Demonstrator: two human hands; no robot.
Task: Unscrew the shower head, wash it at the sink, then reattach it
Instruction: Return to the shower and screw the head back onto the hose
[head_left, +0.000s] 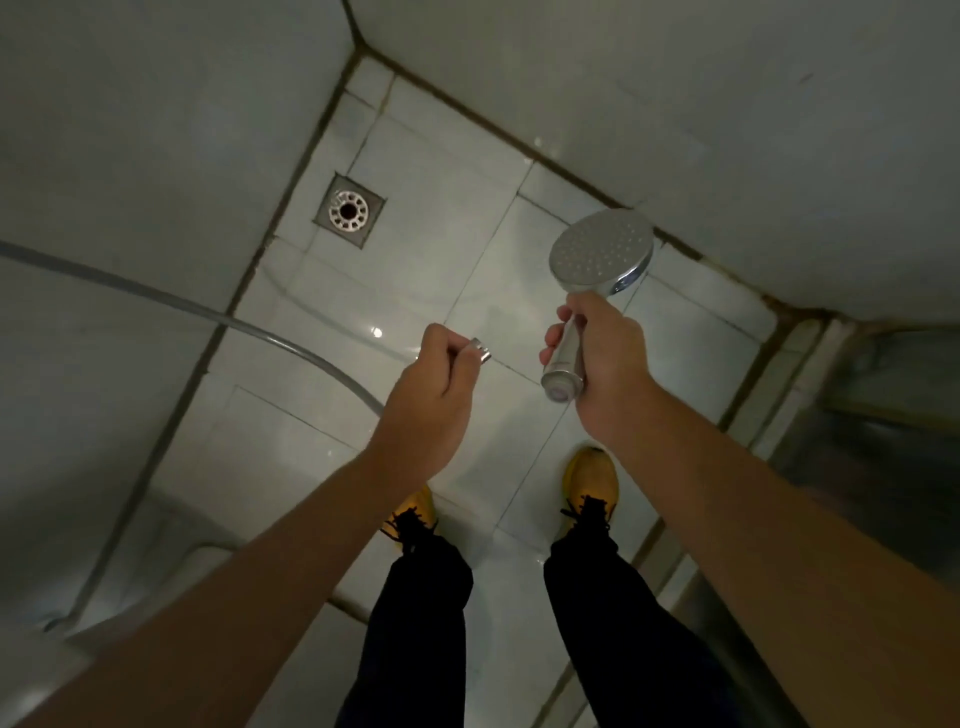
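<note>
My right hand (602, 358) grips the handle of a chrome shower head (600, 254), its round spray face turned up and away from me. The handle's threaded lower end (561, 387) is bare and apart from the hose. A short way to the left, my left hand (431, 384) pinches the metal nut (480, 352) at the end of the grey shower hose (291, 343). The hose runs off to the left across the wall and disappears behind my left hand.
White tiled floor (457, 223) lies below, with a square metal drain (349, 210) near the far left corner. Tiled walls close in on the left and the far side. My yellow shoes (592, 483) stand on the floor. A dark threshold (852, 415) is at the right.
</note>
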